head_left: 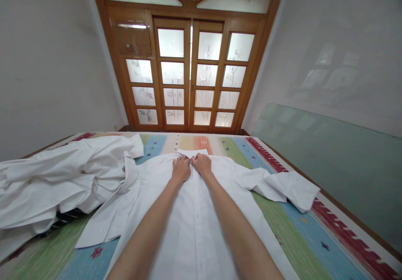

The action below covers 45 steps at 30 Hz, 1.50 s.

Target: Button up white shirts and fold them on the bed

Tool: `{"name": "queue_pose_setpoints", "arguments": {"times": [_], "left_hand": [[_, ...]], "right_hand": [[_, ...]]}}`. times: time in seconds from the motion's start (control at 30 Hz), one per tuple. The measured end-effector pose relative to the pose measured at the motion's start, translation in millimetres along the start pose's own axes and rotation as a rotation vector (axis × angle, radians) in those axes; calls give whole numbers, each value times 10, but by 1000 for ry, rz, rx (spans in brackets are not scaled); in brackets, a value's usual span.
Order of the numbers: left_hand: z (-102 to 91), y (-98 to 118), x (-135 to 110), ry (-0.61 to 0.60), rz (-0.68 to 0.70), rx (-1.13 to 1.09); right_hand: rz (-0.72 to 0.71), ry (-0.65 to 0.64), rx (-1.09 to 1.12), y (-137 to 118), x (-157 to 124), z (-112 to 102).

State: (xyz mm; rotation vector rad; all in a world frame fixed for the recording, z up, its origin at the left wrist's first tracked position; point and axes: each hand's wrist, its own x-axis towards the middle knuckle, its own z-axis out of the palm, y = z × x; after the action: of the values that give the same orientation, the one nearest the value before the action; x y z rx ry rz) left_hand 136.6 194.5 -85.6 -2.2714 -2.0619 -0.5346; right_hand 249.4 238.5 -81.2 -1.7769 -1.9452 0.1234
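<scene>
A white long-sleeved shirt (176,229) lies front up and spread out, its collar (191,151) at the far end and its button placket running down the middle. Both hands are at the neck, just below the collar. My left hand (181,169) rests on the left side of the neckline, its fingers bent and closed on the shirt's edge. Beside it, almost touching, my right hand (202,164) pinches the placket's top edge between thumb and fingers. Any button there is hidden by the fingers. One sleeve (292,188) stretches to the right; the other bends down at the left.
A heap of crumpled white garments (69,175) lies at the left, over a dark striped cloth (67,217). Beneath everything is a colourful striped cover (298,229). A pale green glass panel (326,163) leans along the right wall. Wooden glazed doors (190,75) stand beyond.
</scene>
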Motion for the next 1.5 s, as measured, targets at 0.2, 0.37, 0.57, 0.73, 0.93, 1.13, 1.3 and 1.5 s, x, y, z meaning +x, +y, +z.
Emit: {"name": "queue_pose_setpoints", "arguments": {"times": [0.2,0.37,0.57,0.73,0.93,1.13,1.3,1.5], "left_hand": [[-33,94,123,11,-91,-58],[11,117,259,22,-171,-135],[75,99,408,-17,-226,-248],[39,60,502,-101,-273,-283],[26,59,516,-112,-308,-316],[71,62,494,-63,-308,-367],[105,31,475,1,-278,-455],[151,12,455,114,-225,-618]], "right_hand": [[43,-7,189,124,53,-4],[11,8,300,192,80,24],[24,8,348,216,106,65],[12,6,414,235,123,88],[-8,-13,479,252,123,92],[-25,-36,528,258,123,97],[-27,-41,552,275,129,125],[-65,-20,642,295,153,165]]}}
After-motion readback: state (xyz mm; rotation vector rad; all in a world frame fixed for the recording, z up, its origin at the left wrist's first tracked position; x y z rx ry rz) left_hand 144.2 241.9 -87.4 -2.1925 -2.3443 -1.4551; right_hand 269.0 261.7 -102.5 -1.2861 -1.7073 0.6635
